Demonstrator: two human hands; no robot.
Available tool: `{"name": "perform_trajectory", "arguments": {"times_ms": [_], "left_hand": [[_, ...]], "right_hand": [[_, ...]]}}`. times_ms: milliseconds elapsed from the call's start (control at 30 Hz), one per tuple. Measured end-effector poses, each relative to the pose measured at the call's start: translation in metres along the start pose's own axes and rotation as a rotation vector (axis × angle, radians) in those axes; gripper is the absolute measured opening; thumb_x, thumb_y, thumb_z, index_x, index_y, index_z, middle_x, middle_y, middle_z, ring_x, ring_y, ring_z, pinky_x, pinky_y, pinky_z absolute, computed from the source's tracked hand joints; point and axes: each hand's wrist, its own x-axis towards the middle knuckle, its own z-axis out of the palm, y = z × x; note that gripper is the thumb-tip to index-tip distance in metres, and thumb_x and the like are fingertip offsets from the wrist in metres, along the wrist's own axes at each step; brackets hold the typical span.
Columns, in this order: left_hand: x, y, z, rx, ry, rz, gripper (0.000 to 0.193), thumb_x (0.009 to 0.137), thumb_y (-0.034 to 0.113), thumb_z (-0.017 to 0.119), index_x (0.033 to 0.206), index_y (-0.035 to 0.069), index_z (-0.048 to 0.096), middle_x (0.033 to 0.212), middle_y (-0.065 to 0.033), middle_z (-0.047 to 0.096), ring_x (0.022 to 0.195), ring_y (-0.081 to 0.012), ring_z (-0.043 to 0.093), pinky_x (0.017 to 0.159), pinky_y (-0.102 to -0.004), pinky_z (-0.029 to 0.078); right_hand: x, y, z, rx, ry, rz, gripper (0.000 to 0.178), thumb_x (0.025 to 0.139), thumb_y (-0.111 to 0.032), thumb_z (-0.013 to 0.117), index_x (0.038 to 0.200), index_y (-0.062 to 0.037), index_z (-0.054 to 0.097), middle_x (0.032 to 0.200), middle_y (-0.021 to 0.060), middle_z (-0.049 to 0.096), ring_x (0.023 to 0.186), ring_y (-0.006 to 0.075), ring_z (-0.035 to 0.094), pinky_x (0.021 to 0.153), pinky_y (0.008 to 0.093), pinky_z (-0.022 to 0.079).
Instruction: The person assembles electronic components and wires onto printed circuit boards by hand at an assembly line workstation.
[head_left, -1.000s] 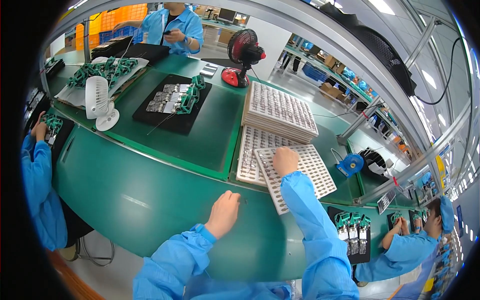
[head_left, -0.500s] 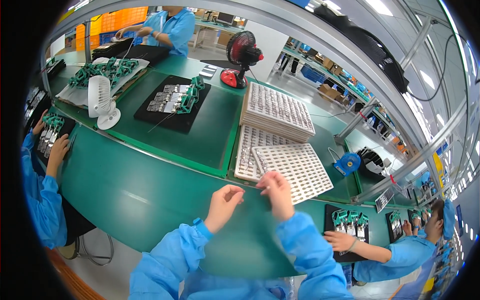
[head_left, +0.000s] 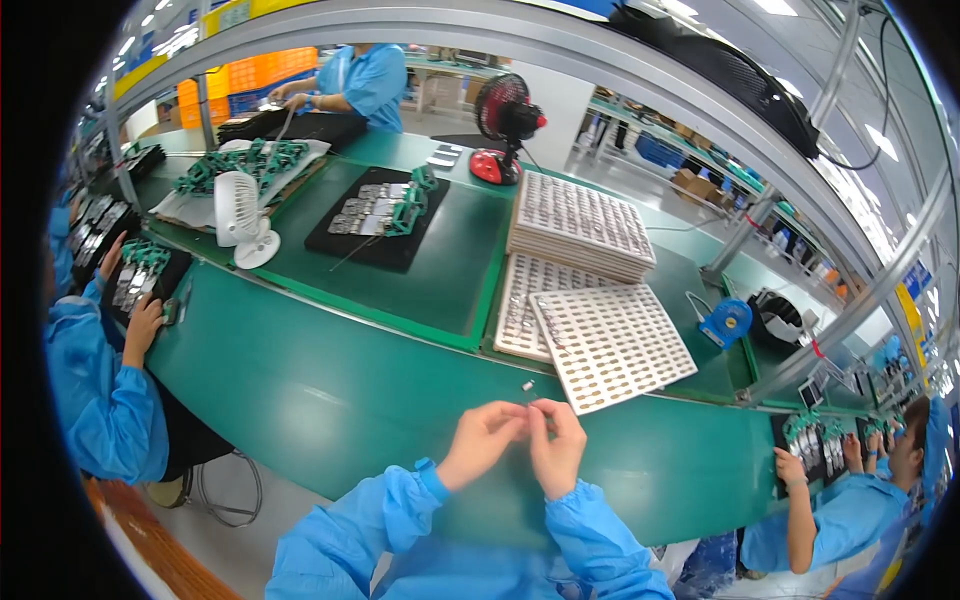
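Over a long green counter [head_left: 330, 390] in a bright workshop, both hands, left [head_left: 480, 442] and right [head_left: 556, 447], pinch one tiny part [head_left: 531, 405] near white trays [head_left: 610, 345].

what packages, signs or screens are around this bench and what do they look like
Orange crates: stacked far back left, boxy.
Cardboard boxes: on the floor behind the fan, brown.
Yellow sign: far right on the frame, narrow strip.
Screens: none clear.
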Motion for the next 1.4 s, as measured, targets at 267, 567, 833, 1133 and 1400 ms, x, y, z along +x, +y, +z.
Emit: {"name": "perform_trajectory", "arguments": {"times_ms": [267, 567, 833, 1133, 1400], "left_hand": [[-0.053, 0.052, -0.038, 0.417, -0.019, 0.063, 0.023, 0.094, 0.009, 0.058, 0.114, -0.002, 0.063, 0.104, -0.0123, 0.07, 0.1, -0.0192, 0.067, 0.084, -0.0301, 0.053], [-0.061, 0.127, -0.131, 0.869, 0.422, 0.231, 0.021, 0.09, 0.013, 0.061, 0.106, 0.001, 0.068, 0.099, -0.0115, 0.071, 0.094, -0.0216, 0.068, 0.082, -0.0342, 0.054], [0.072, 0.122, -0.217, 1.057, 0.652, 0.337, 0.032, 0.086, 0.014, 0.062, 0.116, 0.002, 0.063, 0.109, -0.0189, 0.062, 0.104, -0.0321, 0.061, 0.09, -0.0411, 0.049], [-0.015, 0.109, -0.077, 1.14, -0.027, 0.61, 0.027, 0.083, 0.002, 0.063, 0.11, 0.003, 0.061, 0.11, -0.0161, 0.059, 0.105, -0.0348, 0.058, 0.087, -0.0405, 0.05], [-0.111, 0.186, -0.089, 1.358, 0.386, 0.482, 0.026, 0.079, -0.004, 0.065, 0.103, 0.005, 0.067, 0.1, -0.0124, 0.067, 0.085, -0.0312, 0.066, 0.073, -0.0378, 0.055]], "right_hand": [[-0.012, 0.034, -0.012, 0.295, -0.049, 0.213, 0.007, 0.094, -0.005, 0.06, 0.095, 0.0014, 0.062, 0.084, 0.0041, 0.065, 0.073, 0.0093, 0.06, 0.068, 0.0226, 0.05], [-0.022, 0.02, -0.018, 0.488, -0.224, 0.336, 0.007, 0.092, -0.003, 0.061, 0.096, 0.0027, 0.062, 0.086, 0.0076, 0.066, 0.075, 0.0119, 0.06, 0.069, 0.024, 0.049], [-0.032, 0.02, -0.01, 0.509, -0.336, 0.418, 0.008, 0.093, -0.003, 0.062, 0.096, 0.004, 0.062, 0.085, 0.0077, 0.067, 0.073, 0.0114, 0.063, 0.067, 0.0237, 0.053], [-0.03, 0.023, -0.018, 0.451, -0.431, 0.482, 0.01, 0.094, -0.004, 0.061, 0.102, 0.0001, 0.063, 0.085, 0.0027, 0.065, 0.076, 0.0083, 0.06, 0.071, 0.0214, 0.048], [-0.029, 0.02, -0.019, 0.415, -0.443, 0.44, 0.011, 0.094, -0.006, 0.061, 0.103, 0.0, 0.063, 0.086, 0.0049, 0.066, 0.076, 0.0097, 0.06, 0.071, 0.0222, 0.049]]}}
